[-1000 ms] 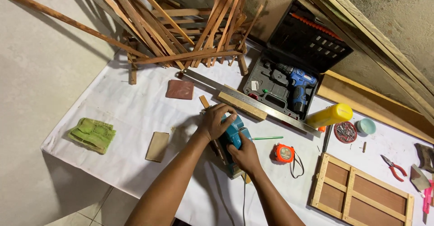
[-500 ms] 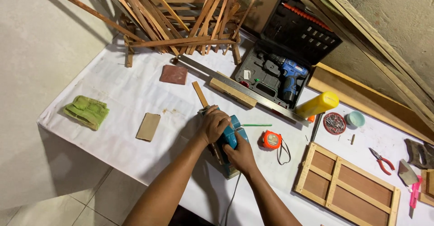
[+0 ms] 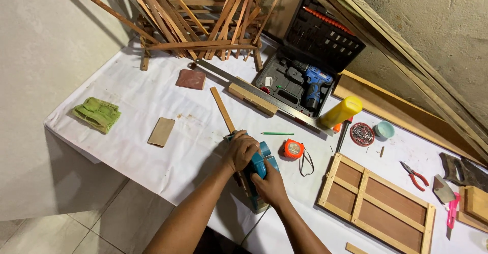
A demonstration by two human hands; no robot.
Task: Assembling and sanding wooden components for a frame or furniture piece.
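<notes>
Gripping a teal power tool (image 3: pixel 258 168) from both sides, the hands sit near the front edge of the worktop (image 3: pixel 152 96), which is covered in white sheeting. The left hand (image 3: pixel 240 150) is clenched over the tool's far end; the right hand (image 3: pixel 270 187) grasps its near end, where a cable leaves toward the worktop's edge. The tool rests on a narrow wooden strip (image 3: pixel 222 109) that runs away from the hands toward the back of the worktop; the strip's near part is hidden under the tool and the fingers.

Just right of the tool lie an orange tape measure (image 3: pixel 293 148) with a dark loop strap and, a little farther back, a green pencil (image 3: pixel 277 133). Beyond these a long metal ruler (image 3: pixel 239 82) lies diagonally, with a short wooden block (image 3: pixel 252 99) touching its near side. An open black tool case (image 3: pixel 325 40) stands behind the ruler and holds a blue cordless drill (image 3: pixel 314 83). A yellow bottle (image 3: pixel 341 112) lies on its side beside the case.

To the right, a wooden panelled frame (image 3: pixel 377 197) lies flat, with red-handled pliers (image 3: pixel 415 175) near it. To the left lie a piece of sandpaper (image 3: pixel 161 131), a reddish block (image 3: pixel 191 79) and a green cloth (image 3: pixel 97 114). Loose wooden slats (image 3: pixel 203 25) are heaped at the back.
</notes>
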